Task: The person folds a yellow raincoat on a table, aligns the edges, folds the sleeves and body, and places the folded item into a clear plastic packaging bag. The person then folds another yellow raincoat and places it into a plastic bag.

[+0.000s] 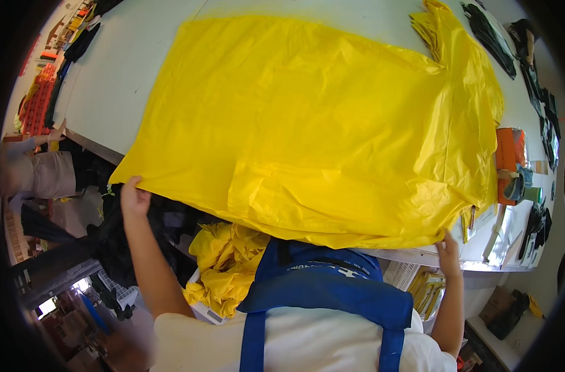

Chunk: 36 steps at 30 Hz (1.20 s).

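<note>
Yellow sheet (307, 118): thin, slick, looks like plastic or coated fabric; bright, saturated yellow, one colour throughout. Spread wide over the pale, smooth, flat bench (118, 80), near edge reaching the bench front. Shape roughly four-sided; left part fairly flat with soft, shallow ripples, right part bunched into long folds with shiny highlights. Patch (288, 189) near the front edge, same yellow, rectangular-looking, puckered, with sharper creases and glare. Far right end gathers into a narrow, layered tail; far edge a bit blurred.

Left hand (135, 197) pinching the sheet's near left corner, fingers closed on the edge. Right hand (448, 253) at the near edge towards the right end, fingertips pinching the material there. Front edge runs between the two, sagging slightly.

Below bench edge: crumpled yellow material (229, 263), same glossy look, heaped in a white container (211, 314) with stiff sides. Person wears a matte blue apron (326, 288), white shirt (313, 341) under it. Right of sheet, on bench: orange box (509, 149), boxy; dark limp cloth (490, 40) further back.
</note>
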{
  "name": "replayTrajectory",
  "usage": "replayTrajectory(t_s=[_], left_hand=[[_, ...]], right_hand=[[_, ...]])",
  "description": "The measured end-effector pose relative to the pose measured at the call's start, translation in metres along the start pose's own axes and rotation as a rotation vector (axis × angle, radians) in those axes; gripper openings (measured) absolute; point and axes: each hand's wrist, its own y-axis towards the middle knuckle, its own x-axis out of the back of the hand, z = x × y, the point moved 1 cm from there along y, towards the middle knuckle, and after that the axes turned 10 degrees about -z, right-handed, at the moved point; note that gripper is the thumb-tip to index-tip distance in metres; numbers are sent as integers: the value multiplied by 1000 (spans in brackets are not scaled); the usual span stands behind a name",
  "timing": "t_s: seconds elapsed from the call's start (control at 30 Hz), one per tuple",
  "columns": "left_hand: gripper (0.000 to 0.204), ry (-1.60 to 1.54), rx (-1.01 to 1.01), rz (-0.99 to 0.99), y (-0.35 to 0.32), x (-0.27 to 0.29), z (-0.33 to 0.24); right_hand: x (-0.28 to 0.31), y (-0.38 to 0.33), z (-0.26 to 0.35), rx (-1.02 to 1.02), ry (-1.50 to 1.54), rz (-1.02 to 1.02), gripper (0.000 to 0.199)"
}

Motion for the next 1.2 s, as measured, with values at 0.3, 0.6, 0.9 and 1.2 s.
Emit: replayTrajectory(t_s=[0.3,0.6,0.9,1.2], left_hand=[[48,406,-451,65,-16,-237,-22],[61,1490,-1383,830,-175,-293,190],[60,1520,-1460,845,-173,-301,205],[50,1286,-1397,778,-170,-276,159]], right_hand=[[0,210,46,143,-346,-455,41],[1,195,-18,145,-358,-817,33],[21,155,-154,-87,-713,-419,22],[120,99,-92,10,-584,-49,25]])
